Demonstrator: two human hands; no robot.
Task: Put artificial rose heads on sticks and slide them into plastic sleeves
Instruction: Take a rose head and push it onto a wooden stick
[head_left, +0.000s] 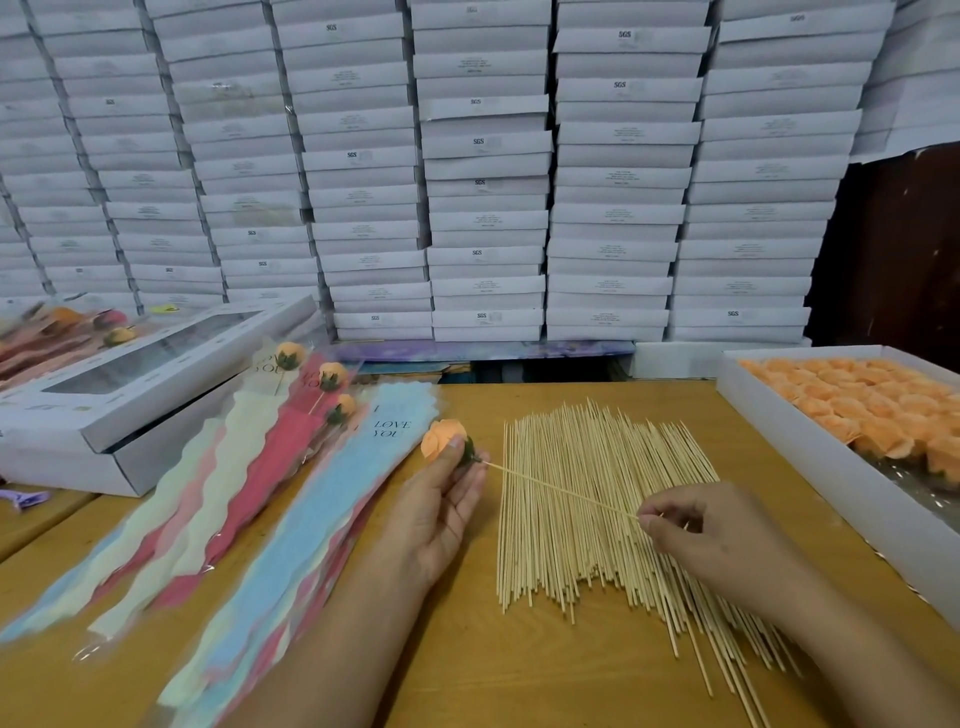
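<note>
Head view shows white boxes (483, 171) stacked along the top and my wooden desk (467, 665) below. Wavy plastic sleeves (291, 499) fan across the left; thin pale sticks (587, 499) lie centre. My left hand (447, 509) holds a soft orange rose head (441, 439); my right hand (696, 525) pinches one stick (561, 491), its tip at the green base. Next, I judge, a straight push, then a sleeve.

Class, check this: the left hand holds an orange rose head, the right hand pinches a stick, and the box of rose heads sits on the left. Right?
Not quite. In the head view the box of rose heads sits on the right. The left hand does hold the rose head, and the right hand pinches the stick.
</note>
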